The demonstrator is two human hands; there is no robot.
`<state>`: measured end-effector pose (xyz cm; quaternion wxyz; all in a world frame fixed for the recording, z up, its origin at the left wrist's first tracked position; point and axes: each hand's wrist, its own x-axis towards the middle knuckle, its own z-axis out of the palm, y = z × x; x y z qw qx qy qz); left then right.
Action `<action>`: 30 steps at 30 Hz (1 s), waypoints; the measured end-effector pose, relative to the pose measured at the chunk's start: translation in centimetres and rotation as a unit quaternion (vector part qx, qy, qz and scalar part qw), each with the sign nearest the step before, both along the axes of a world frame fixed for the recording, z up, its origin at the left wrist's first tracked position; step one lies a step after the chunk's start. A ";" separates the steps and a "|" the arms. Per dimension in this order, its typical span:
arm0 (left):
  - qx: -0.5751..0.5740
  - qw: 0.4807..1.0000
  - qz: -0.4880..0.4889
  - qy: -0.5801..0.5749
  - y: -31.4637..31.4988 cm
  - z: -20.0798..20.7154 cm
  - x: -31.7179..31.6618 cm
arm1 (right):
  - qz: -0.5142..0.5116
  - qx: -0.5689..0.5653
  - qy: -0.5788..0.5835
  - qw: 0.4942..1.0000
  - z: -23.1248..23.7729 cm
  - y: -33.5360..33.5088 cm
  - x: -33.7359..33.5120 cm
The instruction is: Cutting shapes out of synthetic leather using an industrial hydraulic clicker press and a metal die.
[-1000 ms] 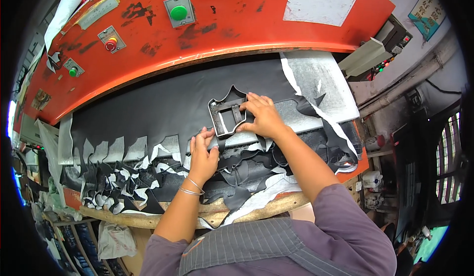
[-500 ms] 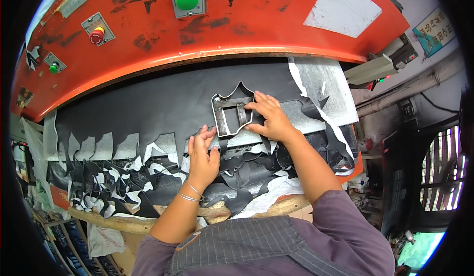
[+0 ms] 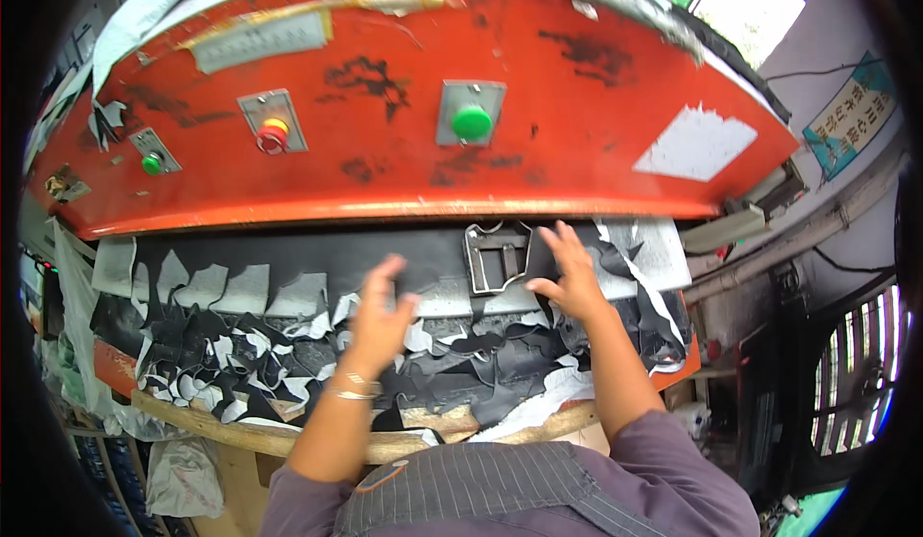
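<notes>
My left hand (image 3: pixel 380 316): empty, thumb parted from fingers.
My right hand (image 3: pixel 576 285): thumb and fingers spread, just beside the metal die (image 3: pixel 510 261); touching, I can't tell.
Die's place: on the black sheet (image 3: pixel 317 251), between my hands.

Head-worn fisheye, near, looking down-forward over left hand (image 3: pixel 381 318), right hand (image 3: pixel 577 283)

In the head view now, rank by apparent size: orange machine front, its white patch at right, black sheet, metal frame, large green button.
1. orange machine front
2. black sheet
3. metal frame and white patch: too alike to rank
4. large green button
</notes>
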<state>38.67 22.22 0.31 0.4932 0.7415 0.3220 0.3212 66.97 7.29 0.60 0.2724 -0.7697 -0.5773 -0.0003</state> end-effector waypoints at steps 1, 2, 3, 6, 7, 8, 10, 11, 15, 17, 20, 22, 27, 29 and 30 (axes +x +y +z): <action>-0.002 0.997 0.054 -0.059 2.1 0.4 -2.8 | -0.027 0.054 0.014 0.998 0.7 -0.7 -0.6; -0.003 0.988 0.108 -0.115 4.0 0.9 -5.3 | -0.042 0.067 0.038 0.996 1.0 -1.7 -1.4; -0.025 0.972 0.176 -0.154 6.4 1.2 -9.4 | -0.050 0.084 0.071 0.993 1.4 -1.9 -2.9; 0.049 0.919 0.362 -0.151 12.5 2.3 -18.6 | -0.012 0.111 0.171 0.979 4.9 0.3 -8.1; 0.086 0.896 0.398 -0.176 13.9 3.0 -20.2 | 0.020 0.165 0.142 0.976 5.7 1.2 -9.0; 0.119 0.873 0.427 -0.203 14.9 4.3 -21.4 | 0.019 0.178 0.169 0.969 8.1 2.4 -10.5; 0.155 0.843 0.455 -0.242 15.9 8.2 -20.7 | 0.017 0.241 0.178 0.954 11.8 4.2 -12.0; 0.156 0.844 0.451 -0.244 16.1 9.2 -20.6 | 0.021 0.266 0.186 0.946 12.5 4.5 -12.6; 0.243 0.809 0.495 -0.204 17.8 12.1 -20.7 | -0.086 0.194 0.111 0.971 14.5 5.2 -15.1; 0.276 0.812 0.481 -0.183 17.9 13.8 -24.0 | -0.084 0.231 0.138 0.959 15.1 5.3 -16.4; 0.193 0.852 0.429 -0.230 12.7 12.8 -22.2 | -0.081 0.268 0.207 0.937 12.7 2.8 -16.4; 0.251 0.873 0.404 -0.109 6.9 10.1 -21.1 | -0.045 0.227 0.242 0.942 9.4 -0.8 -16.6; -0.043 0.998 -0.022 0.049 -12.9 1.9 -19.2 | 0.071 -0.257 0.069 0.961 7.4 -13.6 -22.3; 0.078 0.975 -0.081 0.191 -18.7 1.2 -17.6 | 0.153 -0.200 -0.042 0.967 5.5 -18.1 -23.5; 0.144 0.965 -0.094 0.198 -20.0 1.1 -17.0 | 0.169 -0.193 -0.046 0.966 4.7 -18.6 -23.6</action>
